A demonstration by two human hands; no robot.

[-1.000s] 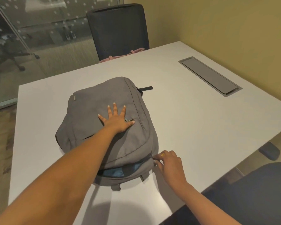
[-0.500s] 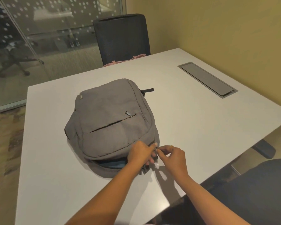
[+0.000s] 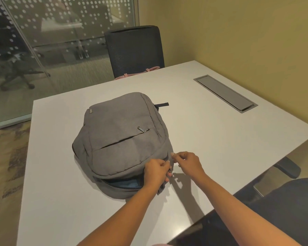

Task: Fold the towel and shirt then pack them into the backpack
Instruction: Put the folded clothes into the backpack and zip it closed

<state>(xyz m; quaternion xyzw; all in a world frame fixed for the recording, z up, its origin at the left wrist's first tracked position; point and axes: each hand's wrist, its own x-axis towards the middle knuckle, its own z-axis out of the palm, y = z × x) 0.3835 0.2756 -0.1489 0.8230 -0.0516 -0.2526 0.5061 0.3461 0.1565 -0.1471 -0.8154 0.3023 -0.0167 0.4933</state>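
Grey backpack (image 3: 121, 142) lies flat on the white table (image 3: 220, 148), front panel up, left of centre. Both hands meet at its near-R corner: L hand (image 3: 157, 172) is on the corner itself and R hand (image 3: 188, 161) is just beside it, off the bag's R edge. Main zip gapes along the near end, and blue fabric (image 3: 126, 183) shows in the gap; can't tell what it is. Front pocket zip pull (image 3: 142, 129) sits mid-panel, well apart from the hands. A black strap (image 3: 163, 104) pokes out at the far-R end.

Bag's near end is close to the table's near edge, and its L side is near the L edge. There's a wide bare top to the R, btwn the bag and the grey cable hatch (image 3: 225, 94) by the wall side. More bare top lies beyond the bag, up to the far edge, where a dark chair (image 3: 134, 50) stands w/ a pink strap (image 3: 137, 73) on it. Another chair's armrest (image 3: 288, 169) sticks out off the near-R edge.

L hand has its fingers curled, gripping the bag's corner fabric by the zip. R hand has thumb and forefinger pinched together right at the bag's edge; what's pinched is too small to make out, maybe the zip pull. The other R fingers are tucked in.
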